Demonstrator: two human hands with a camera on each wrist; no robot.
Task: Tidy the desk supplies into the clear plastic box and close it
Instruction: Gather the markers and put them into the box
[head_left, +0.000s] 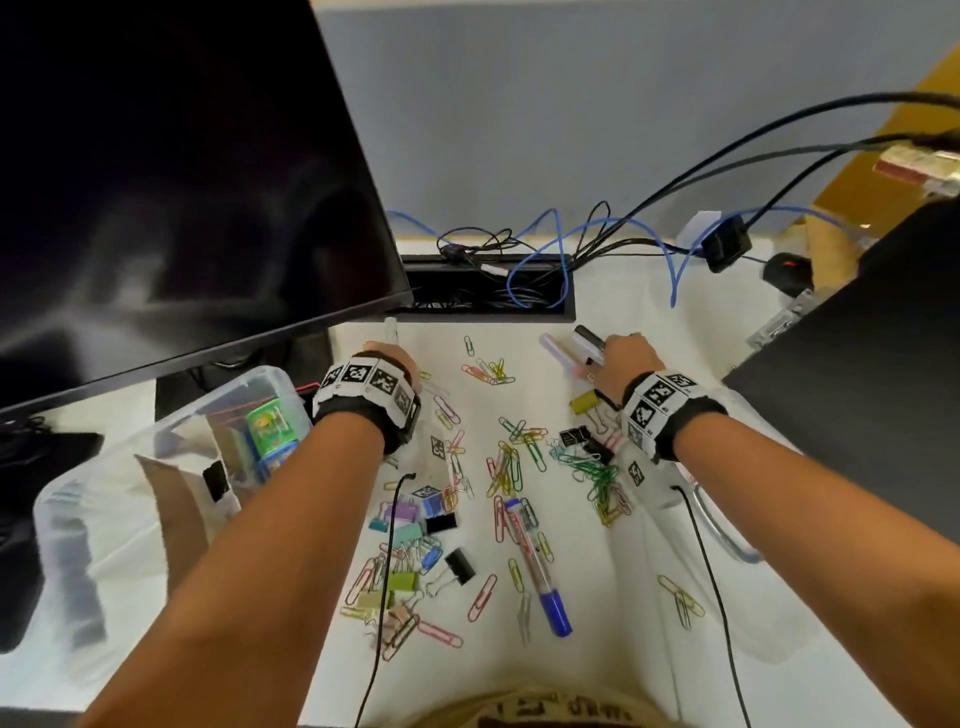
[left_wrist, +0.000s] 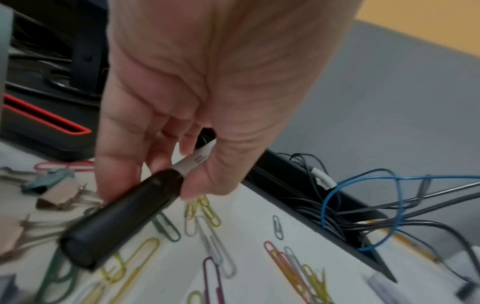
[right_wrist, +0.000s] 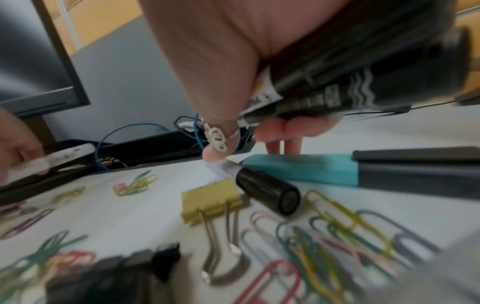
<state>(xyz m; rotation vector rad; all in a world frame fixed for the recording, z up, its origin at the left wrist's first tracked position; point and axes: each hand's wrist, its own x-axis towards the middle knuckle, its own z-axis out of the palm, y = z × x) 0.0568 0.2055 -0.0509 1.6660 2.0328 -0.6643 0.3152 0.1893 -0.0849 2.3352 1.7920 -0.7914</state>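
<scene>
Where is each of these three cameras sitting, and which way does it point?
Head: on the head, looking down at the desk; both forearms show.
Left wrist: along the left hand, which holds a black-capped marker.
Right wrist: along the right hand, which holds black markers.
Shared: scattered paper clips, blue cable.

Office desk. A dark monitor (head_left: 171, 182) looms at my left; cables (head_left: 540, 260) tangle in a cable tray (head_left: 488, 291); a grey partition (head_left: 571, 104) backs the white desk (head_left: 623, 597).
</scene>
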